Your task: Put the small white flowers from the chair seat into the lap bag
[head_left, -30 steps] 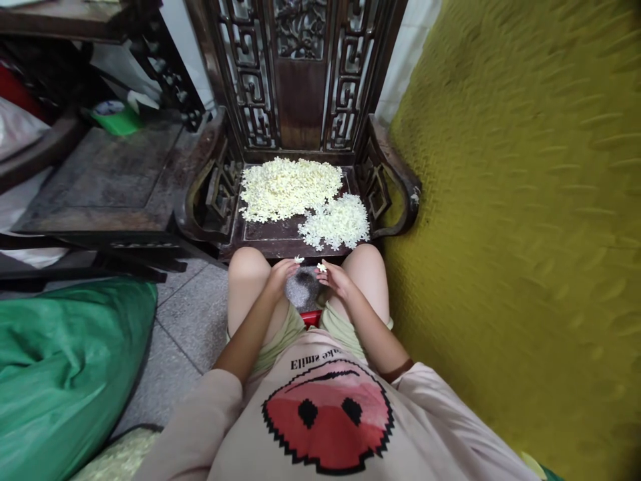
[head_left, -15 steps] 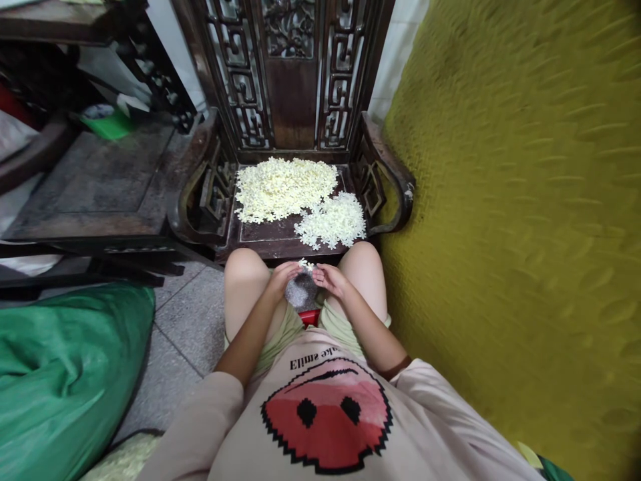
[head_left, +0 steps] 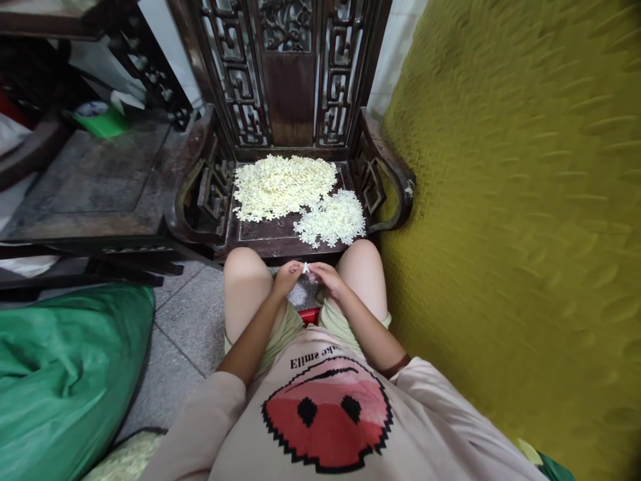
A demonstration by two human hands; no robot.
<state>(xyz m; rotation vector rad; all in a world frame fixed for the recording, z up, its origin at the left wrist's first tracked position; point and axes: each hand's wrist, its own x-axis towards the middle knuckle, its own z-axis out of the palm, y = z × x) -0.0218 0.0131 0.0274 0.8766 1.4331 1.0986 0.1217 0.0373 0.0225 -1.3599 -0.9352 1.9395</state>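
I sit facing a dark carved wooden chair. Two heaps of small flower-shaped pieces lie on its seat: a cream heap at the back left and a whiter heap at the front right. My left hand and my right hand meet between my knees, fingertips pinched together on a small white flower piece. Under the hands a grey speckled surface shows, and below it something red.
A tall yellow-green textured surface fills the right side. A dark low table with a green item stands left of the chair. A green sack lies on the tiled floor at lower left.
My hands have come together: a second ago each held its own flower piece a little apart, now both pinch at one spot. The view has shifted slightly.
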